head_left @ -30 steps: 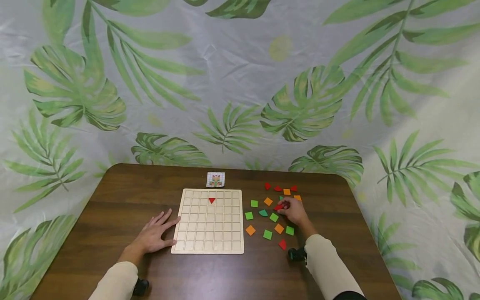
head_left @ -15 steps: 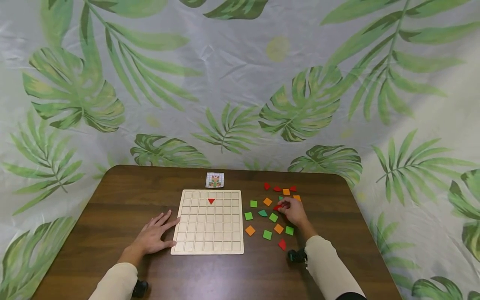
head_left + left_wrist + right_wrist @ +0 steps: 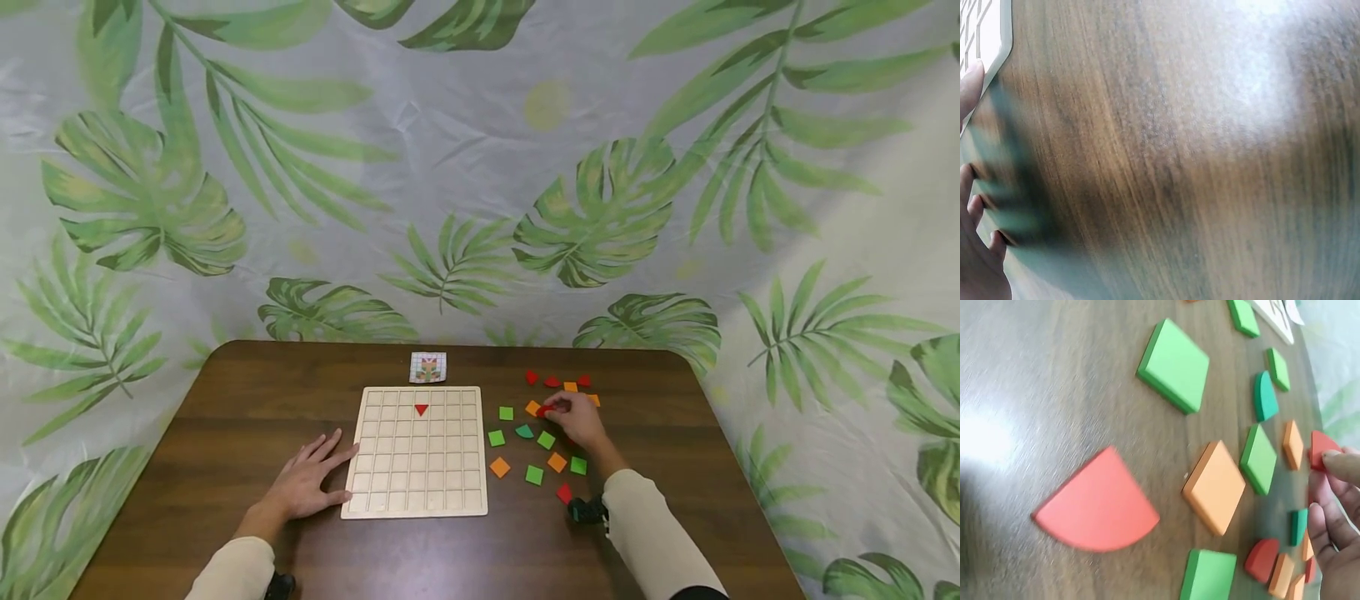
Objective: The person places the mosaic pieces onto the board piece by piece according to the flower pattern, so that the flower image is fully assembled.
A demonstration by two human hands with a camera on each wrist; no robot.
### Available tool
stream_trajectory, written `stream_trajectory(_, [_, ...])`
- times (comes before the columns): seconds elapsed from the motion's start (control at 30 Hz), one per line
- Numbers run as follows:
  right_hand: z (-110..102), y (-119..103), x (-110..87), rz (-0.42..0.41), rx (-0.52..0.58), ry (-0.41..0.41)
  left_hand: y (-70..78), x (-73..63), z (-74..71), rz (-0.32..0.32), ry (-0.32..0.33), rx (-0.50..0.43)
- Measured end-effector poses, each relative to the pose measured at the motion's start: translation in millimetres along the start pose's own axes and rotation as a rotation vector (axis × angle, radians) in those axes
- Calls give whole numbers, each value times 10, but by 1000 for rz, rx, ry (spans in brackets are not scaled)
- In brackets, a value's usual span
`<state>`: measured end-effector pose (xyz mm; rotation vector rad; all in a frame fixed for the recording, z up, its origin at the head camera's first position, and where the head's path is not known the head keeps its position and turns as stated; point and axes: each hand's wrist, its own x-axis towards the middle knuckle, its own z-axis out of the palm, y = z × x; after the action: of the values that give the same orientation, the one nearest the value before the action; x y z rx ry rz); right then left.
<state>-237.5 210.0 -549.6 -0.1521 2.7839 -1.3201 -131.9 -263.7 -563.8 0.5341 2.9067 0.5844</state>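
My right hand (image 3: 579, 418) pinches a red quarter-circle tile (image 3: 1322, 449) between thumb and fingers, raised over the loose tiles on the right side of the table. On the left, my left hand (image 3: 303, 482) rests with fingers spread, its thumb and index fingertips at the left edge of the wooden grid board (image 3: 408, 483). In the left wrist view only parts of its fingers (image 3: 969, 94) and a board corner show. One red triangle tile (image 3: 422, 409) lies point down near the top of the board.
Green square tiles (image 3: 534, 475), orange square tiles (image 3: 500, 467), a teal quarter-circle tile (image 3: 524, 432) and red tiles (image 3: 564, 494) lie scattered right of the board. A small pattern card (image 3: 428, 367) lies behind the board. A leaf-print curtain (image 3: 480, 183) hangs behind the table.
My right hand has lifted the red tile and shifted slightly left with it. The left hand stays at the board's edge. The head view has tilted up a little.
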Motion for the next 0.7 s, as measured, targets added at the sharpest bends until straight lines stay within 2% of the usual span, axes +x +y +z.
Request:
stream_trajectory(0.43, [142,-177,121,-9,35,14,11,-6,-11,-12,-8,-5])
stream_trajectory(0.57, [174,-226,140,-11,52,-14,11,-6,-5,-11,-12,-8])
stream_trajectory(0.7, [204,-252,186,-75,84,-39,1,19,9,0,4,0])
